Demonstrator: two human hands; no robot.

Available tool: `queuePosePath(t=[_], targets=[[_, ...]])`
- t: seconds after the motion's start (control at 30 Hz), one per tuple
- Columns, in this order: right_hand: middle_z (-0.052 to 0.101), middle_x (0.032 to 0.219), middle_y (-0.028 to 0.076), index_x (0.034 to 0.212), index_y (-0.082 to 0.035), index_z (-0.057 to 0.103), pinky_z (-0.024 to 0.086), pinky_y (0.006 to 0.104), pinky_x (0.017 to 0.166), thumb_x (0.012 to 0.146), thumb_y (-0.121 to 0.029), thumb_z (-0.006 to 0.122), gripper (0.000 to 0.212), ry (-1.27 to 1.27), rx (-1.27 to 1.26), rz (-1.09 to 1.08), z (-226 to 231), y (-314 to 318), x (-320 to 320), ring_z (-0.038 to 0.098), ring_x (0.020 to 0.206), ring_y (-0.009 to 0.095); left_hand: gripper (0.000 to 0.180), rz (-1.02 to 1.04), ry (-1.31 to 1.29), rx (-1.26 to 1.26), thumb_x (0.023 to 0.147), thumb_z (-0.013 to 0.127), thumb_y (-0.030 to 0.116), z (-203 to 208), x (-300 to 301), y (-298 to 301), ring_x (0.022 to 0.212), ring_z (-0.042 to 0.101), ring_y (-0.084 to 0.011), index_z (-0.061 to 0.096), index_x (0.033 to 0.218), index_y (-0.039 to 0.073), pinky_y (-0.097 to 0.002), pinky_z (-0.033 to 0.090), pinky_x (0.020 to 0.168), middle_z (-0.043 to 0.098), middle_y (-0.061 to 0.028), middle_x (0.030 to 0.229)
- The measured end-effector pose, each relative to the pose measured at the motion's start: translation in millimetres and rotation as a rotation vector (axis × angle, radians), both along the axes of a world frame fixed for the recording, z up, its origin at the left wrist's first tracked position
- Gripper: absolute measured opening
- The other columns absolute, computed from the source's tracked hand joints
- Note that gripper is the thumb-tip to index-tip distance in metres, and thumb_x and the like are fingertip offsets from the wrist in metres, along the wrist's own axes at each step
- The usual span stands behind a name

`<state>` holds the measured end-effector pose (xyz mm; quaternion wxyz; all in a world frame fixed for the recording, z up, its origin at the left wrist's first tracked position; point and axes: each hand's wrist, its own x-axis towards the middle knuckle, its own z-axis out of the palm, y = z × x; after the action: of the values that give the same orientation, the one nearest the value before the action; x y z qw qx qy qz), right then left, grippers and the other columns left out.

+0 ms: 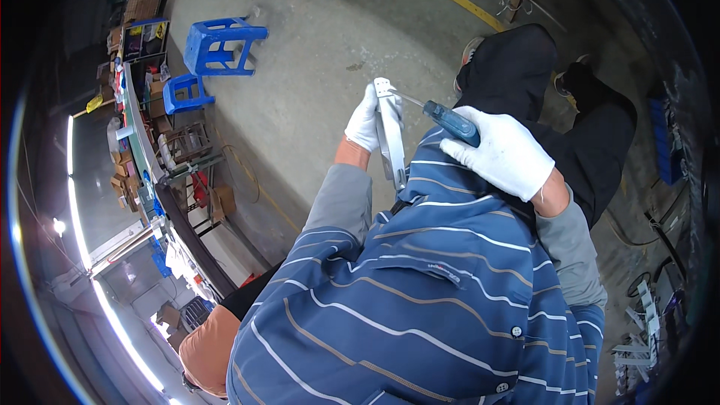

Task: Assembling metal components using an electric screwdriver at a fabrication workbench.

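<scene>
**L hand (364,124) holds bar (390,135), R hand (510,148) has driver (454,121) at its top end**

Bar is held in mid-air in front of the striped shirt (420,255), over the floor (315,52); no worktop under it, so L hand prob. does the job of a clamp. L hand pinches it near the top, fingers folded round the side, leaving the holed end exposed, likely so the driver can get at it. Bar runs roughly upright, lower end by the shirt; can't tell if it's touching, but resting there would help stop wobble.

R hand is wrapped round the blue handle, thumb along it, palm behind: looks like a grip for push + twist. Shaft slants up-left to the bar's top; tip contact too small to tell. Both hands wear white gloves, prob. for grip & vs. sharp edges.

Two blue stools (221,45) stand on the floor, upper L, near the long worktop's (136,116) edge. Pale parts (637,337) are heaped lower R, well apart from the hands.
</scene>
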<state>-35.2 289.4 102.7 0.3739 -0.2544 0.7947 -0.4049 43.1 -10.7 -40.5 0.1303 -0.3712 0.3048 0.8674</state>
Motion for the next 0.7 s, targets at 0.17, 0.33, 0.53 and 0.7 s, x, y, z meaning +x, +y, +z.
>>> queuePosePath(t=[0.17,0.33,0.53,0.7], targets=[[0.074,0.089,0.012,0.113,-0.004,0.069,0.054,0.0344,0.073,0.1,-0.037,0.061,0.037,-0.012,-0.031,-0.02,-4,6,0,0.071,0.073,0.028,0.062,-0.203,0.18,-0.056,0.093,0.063,0.067,-5,4,-16,0.064,0.065,-0.0179,0.068,0.11,0.008,-0.0348,0.052,0.061,0.068,-0.008,0.084],[0.074,0.089,0.012,0.113,-0.004,0.069,0.054,0.0345,0.073,0.1,-0.037,0.061,0.037,0.042,-0.065,0.02,-3,0,7,0.071,0.073,0.028,0.062,-0.147,0.185,-0.062,0.093,0.063,0.067,-33,13,-23,0.067,0.065,-0.0179,0.066,0.114,0.009,-0.036,0.053,0.063,0.069,-0.0084,0.085],[0.075,0.091,0.013,0.114,-0.004,0.069,0.055,0.0345,0.075,0.099,-0.036,0.062,0.036,-0.05,0.021,0.02,1,3,-1,0.071,0.075,0.029,0.062,-0.081,0.069,-0.012,0.093,0.063,0.067,-12,7,-13,0.065,0.064,-0.0183,0.065,0.116,0.009,-0.0366,0.053,0.063,0.068,-0.0083,0.086],[0.075,0.092,0.013,0.113,-0.004,0.07,0.055,0.035,0.076,0.099,-0.035,0.062,0.035,0.038,-0.024,0.041,-1,-2,4,0.071,0.077,0.029,0.063,-0.005,0.034,0.025,0.093,0.063,0.067,-21,15,-21,0.063,0.063,-0.0194,0.064,0.117,0.009,-0.0362,0.052,0.061,0.068,-0.0088,0.086]])
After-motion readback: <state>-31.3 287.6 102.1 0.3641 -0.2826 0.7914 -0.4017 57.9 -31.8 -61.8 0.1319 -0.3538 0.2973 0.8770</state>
